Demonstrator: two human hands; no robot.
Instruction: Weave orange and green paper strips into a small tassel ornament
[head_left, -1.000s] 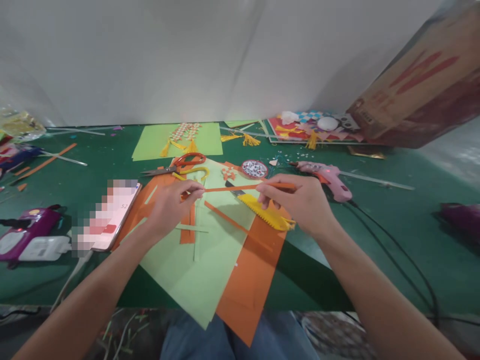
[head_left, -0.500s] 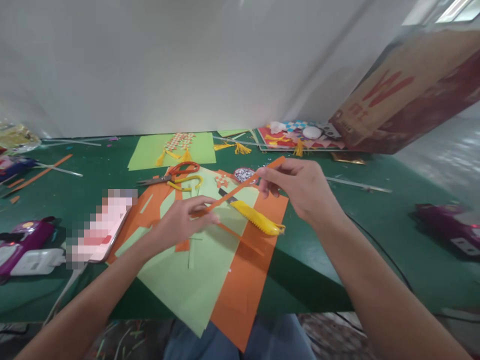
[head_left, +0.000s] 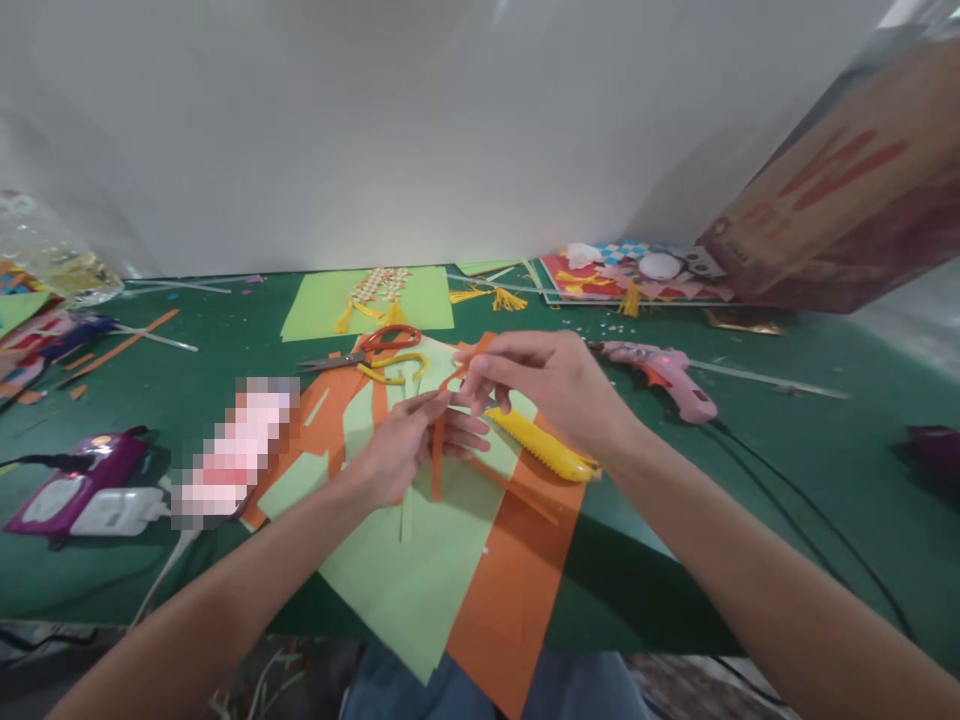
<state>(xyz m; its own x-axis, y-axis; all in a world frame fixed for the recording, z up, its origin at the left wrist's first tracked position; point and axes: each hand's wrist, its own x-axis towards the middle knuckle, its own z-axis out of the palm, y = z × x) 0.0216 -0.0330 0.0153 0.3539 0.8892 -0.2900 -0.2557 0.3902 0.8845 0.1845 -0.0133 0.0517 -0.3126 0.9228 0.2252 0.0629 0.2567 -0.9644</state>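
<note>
Between my two hands is an orange paper strip (head_left: 437,460), bent, with one end hanging down. My left hand (head_left: 409,440) pinches it between thumb and forefinger while its other fingers stretch out to the right. The upper part of the strip is gripped by the fingertips of my right hand (head_left: 536,375). Below them lie green paper sheets (head_left: 420,590) over orange paper (head_left: 510,600). A yellow-handled cutter knife (head_left: 544,445) rests on the papers under my right hand, its blade hidden. Scissors (head_left: 367,355) with orange and yellow handles lie beyond my left hand.
A pink glue gun (head_left: 664,375) with a cord lies to the right. On the left are a phone (head_left: 236,450) and a purple power strip (head_left: 82,480) with a white charger. Woven paper with yellow tassels (head_left: 379,290) lies at the back; a paper bag (head_left: 840,190) leans at right.
The strip, stretched out straight before, is now bent with an end hanging down. My right hand has moved closer to my left. The view has shifted, and the glue gun now shows.
</note>
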